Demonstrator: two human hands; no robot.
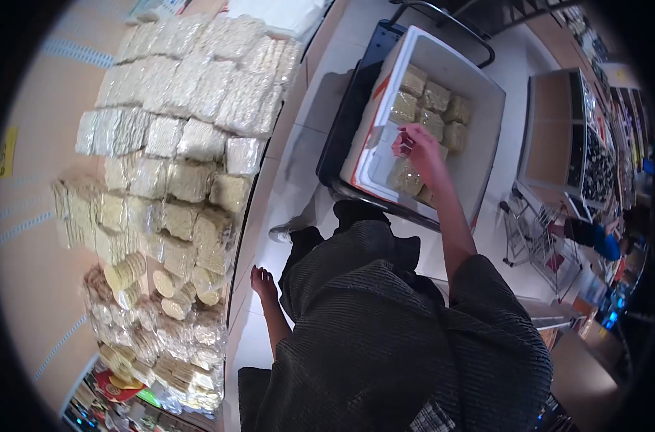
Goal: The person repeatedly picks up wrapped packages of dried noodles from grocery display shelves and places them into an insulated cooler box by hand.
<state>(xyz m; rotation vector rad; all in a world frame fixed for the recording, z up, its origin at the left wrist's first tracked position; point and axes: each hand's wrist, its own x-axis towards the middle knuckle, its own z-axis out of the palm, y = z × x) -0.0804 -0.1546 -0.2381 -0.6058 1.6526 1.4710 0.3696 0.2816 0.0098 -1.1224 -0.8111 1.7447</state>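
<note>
My right hand point(419, 147) is over a white foam box point(463, 65), fingers loosely bent and apart, with nothing visible in them. Below it in the box sit several clear-wrapped blocks of pale dried noodles point(435, 97), partly hidden by the hand and forearm. My left hand point(263, 281) hangs low beside the shelf edge, fingers slightly bent and apart, holding nothing that I can see. To its left, wrapped noodle packs point(198, 137) are stacked in rows on the shelf. Round yellowish noodle cakes point(126, 271) lie among them.
The foam box rests on a dark trolley point(333, 137) with a black handle bar point(478, 36). At right stands a metal shopping cart point(540, 230), with a person in a blue top point(602, 241) beside it. Pale floor tiles point(298, 169) run between shelf and trolley.
</note>
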